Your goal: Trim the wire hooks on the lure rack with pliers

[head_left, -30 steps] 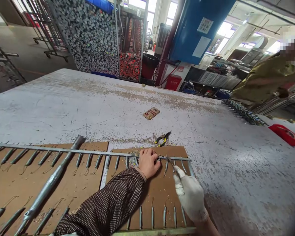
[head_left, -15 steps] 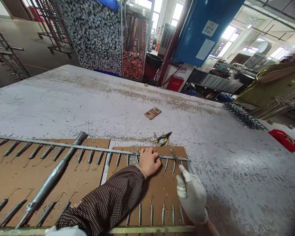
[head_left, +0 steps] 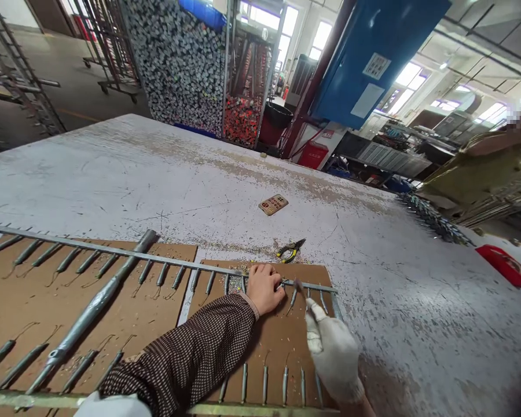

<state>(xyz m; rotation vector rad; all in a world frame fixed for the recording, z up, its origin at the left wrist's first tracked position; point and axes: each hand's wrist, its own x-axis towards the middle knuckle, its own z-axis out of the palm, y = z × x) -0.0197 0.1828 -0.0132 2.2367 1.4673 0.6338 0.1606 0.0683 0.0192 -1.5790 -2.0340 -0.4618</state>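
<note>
Grey metal rail (head_left: pixel 91 246): the bare left hand (head_left: pixel 264 288) has its grip closed on it. The white cloth-gloved right hand (head_left: pixel 330 347) grips a thin tool (head_left: pixel 303 291). The print on the tan card (head_left: pixel 273 204) is unreadable.

The left hand (head_left: pixel 264 288) is bare, and its sleeve (head_left: pixel 191 362) is a fine brown-and-black check. The right hand (head_left: pixel 330 347) wears a white glove, and its tool (head_left: pixel 301 288) is dull grey. The 2 cardboard sheets (head_left: pixel 282 336) are brown and the rack (head_left: pixel 113 252) is grey. The table (head_left: pixel 200 168) is whitish grey and speckled. Farther off, the pliers (head_left: pixel 290 250) have yellow-and-black handles, and the card (head_left: pixel 273 204) is tan with red marks.
</note>
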